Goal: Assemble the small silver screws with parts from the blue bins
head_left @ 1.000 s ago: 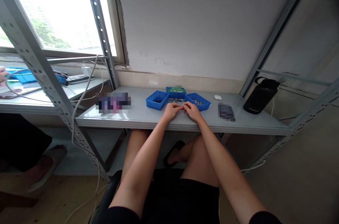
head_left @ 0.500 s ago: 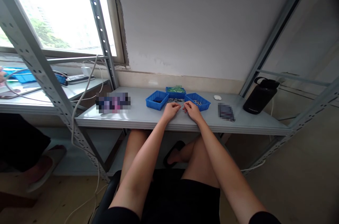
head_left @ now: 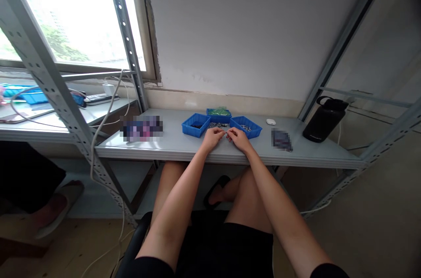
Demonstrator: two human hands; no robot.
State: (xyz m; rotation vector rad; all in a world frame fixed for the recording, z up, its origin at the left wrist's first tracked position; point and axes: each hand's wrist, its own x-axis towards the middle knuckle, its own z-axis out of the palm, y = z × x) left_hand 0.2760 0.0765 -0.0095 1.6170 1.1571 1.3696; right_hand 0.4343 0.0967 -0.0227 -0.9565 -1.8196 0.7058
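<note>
My left hand (head_left: 213, 137) and my right hand (head_left: 238, 138) meet fingertip to fingertip above the grey shelf table (head_left: 171, 147). Both are closed in a pinch, and whatever sits between the fingers is too small to name. Just beyond them lies a pile of small metal parts (head_left: 218, 125). A blue bin (head_left: 253, 133) with shiny metal pieces stands right beside my right hand. To the left is another blue bin (head_left: 191, 131), holding small dark pieces. At the back, a third blue bin (head_left: 218, 118) carries green plastic bags (head_left: 219, 111).
A black bottle (head_left: 324, 120) and a white earbud case (head_left: 270, 122) stand to the right. Blurred items lie at both sides. Metal shelf posts (head_left: 123, 19) and a hanging white cable (head_left: 95, 137) flank the table. Another person's foot (head_left: 54, 208) shows at lower left.
My fingertips have come closer together; the right hand has shifted slightly left. The bins and the other things on the table stay in place.
</note>
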